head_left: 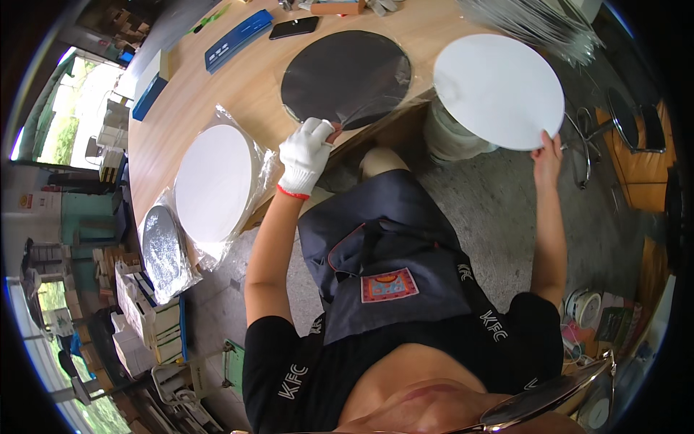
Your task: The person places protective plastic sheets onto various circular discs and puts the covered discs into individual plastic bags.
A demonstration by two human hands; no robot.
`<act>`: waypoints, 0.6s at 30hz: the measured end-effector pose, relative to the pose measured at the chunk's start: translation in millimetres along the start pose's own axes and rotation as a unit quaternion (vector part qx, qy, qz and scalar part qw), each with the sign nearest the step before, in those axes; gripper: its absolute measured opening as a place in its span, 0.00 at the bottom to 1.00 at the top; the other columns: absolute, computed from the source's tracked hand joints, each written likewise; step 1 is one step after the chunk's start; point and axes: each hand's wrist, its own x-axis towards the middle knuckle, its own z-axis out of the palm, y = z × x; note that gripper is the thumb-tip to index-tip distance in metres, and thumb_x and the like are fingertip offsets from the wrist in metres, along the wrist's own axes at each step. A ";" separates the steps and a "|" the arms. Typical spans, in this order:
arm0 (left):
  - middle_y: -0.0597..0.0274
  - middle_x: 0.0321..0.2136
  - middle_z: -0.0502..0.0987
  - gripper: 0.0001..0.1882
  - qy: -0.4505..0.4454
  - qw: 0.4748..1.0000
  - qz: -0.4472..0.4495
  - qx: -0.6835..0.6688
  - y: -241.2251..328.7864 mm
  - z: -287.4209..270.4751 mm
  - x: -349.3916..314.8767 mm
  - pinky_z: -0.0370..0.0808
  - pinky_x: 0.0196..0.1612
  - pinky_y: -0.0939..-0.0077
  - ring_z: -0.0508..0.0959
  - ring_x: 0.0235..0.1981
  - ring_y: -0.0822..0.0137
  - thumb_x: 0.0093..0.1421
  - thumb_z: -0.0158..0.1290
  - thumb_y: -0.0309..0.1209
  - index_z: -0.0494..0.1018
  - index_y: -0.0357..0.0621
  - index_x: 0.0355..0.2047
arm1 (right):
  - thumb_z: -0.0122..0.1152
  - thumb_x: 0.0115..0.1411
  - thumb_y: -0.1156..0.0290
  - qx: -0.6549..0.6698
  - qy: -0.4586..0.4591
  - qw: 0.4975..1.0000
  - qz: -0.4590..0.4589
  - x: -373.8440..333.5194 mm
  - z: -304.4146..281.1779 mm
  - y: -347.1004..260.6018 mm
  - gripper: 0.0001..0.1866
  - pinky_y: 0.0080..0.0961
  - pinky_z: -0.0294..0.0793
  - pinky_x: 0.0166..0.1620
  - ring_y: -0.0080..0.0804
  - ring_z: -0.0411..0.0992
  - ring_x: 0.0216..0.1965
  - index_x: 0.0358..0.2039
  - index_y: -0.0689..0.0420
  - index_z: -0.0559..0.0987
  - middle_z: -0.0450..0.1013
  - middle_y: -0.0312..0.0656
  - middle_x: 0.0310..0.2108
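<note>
The bare right grip [547,156] pinches a flat, round white disc [499,90] to the right of the flat, round black disc [343,76] on the pale wooden surface [235,98], while the white-gloved left grip [306,153], closure indeterminable, adjoins the black disc's near edge.

Passage lies left of the black disc [345,76]; the long blue object [238,40] and 2 wrapped discs [214,182] bound it.

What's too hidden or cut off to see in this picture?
In the head view:
Left hand: its white glove hides most of it.
White disc in the right hand: its underside faces away.
Pale container: partly hidden by that disc.
Orange-brown box: cut off by the top edge.
</note>
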 end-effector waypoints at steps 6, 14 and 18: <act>0.68 0.27 0.76 0.04 -0.006 1.000 0.006 -0.012 5.2 7.5 1.7 0.75 0.26 0.67 0.79 0.24 0.59 0.55 0.61 0.37 0.79 0.56 0.29 | 0.57 0.63 0.67 -0.071 -0.051 0.985 0.147 -41.5 -107.2 -45.5 0.18 0.10 0.55 0.18 0.08 0.63 0.20 0.53 0.58 0.75 0.74 0.28 0.29; 0.68 0.26 0.76 0.06 0.018 1.000 0.021 -0.006 12.7 10.8 2.4 0.75 0.25 0.67 0.79 0.23 0.60 0.53 0.62 0.37 0.78 0.56 0.29 | 0.57 0.62 0.67 -0.069 -0.256 0.932 0.247 -89.5 -27.7 -12.5 0.24 0.09 0.47 0.13 0.08 0.53 0.10 0.57 0.61 0.72 0.72 0.27 0.24; 0.68 0.25 0.76 0.06 0.013 0.999 0.036 0.016 13.1 7.7 0.0 0.75 0.23 0.67 0.78 0.20 0.61 0.52 0.63 0.37 0.78 0.54 0.29 | 0.57 0.62 0.66 -0.032 -0.270 0.926 0.262 -98.6 10.2 3.4 0.24 0.09 0.49 0.14 0.08 0.56 0.13 0.57 0.62 0.71 0.73 0.28 0.27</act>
